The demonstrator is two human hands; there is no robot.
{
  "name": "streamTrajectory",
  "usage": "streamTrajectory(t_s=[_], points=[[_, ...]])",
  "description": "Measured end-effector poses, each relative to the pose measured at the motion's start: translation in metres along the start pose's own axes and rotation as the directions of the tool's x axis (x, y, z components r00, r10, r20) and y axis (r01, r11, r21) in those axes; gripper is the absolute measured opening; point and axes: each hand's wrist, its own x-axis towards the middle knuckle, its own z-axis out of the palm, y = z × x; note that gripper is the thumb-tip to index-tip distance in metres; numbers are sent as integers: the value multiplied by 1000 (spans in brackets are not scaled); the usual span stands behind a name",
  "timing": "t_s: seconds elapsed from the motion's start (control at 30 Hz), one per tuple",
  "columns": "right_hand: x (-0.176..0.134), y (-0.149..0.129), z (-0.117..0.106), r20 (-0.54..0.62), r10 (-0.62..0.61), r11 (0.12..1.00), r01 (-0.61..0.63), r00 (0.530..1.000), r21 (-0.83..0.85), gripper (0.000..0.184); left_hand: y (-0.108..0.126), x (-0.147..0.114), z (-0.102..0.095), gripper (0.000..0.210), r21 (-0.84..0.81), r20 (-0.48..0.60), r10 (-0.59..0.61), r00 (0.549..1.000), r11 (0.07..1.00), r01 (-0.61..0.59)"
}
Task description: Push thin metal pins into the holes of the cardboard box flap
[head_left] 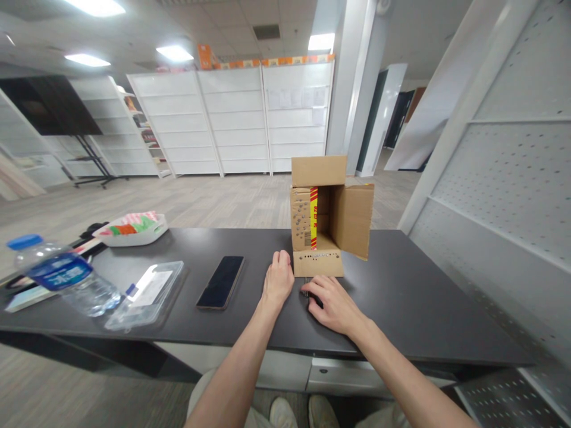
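A cardboard box [325, 217] stands on its side on the dark desk, its opening and unfolded flaps facing me. Dark spots or holes mark its left front flap and run in a row along the lower flap [317, 264]. Just left of that lower flap, my left hand [279, 278] rests on the desk with its fingers curled closed; whatever they may hold is hidden. My right hand [332, 302] lies low in front of the flap, thumb apart from the fingers. Its fingertips touch small thin metal pieces [306, 286], too small to name.
Left of my hands a black phone [221, 282] lies on the desk [410, 297]. Farther left are a clear plastic case [149, 294], a tilted water bottle [66, 276] and a white tray [134, 239] with colourful packets. A perforated panel [513, 172] rises on the right.
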Motion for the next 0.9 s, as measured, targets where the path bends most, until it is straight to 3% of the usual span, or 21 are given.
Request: streamTrajectory(t_s=[0.9], points=[[0,-1,1,12,44,999,-44,999,14,22,-5,1,6,13,33,-15,2,1000,999,-1]])
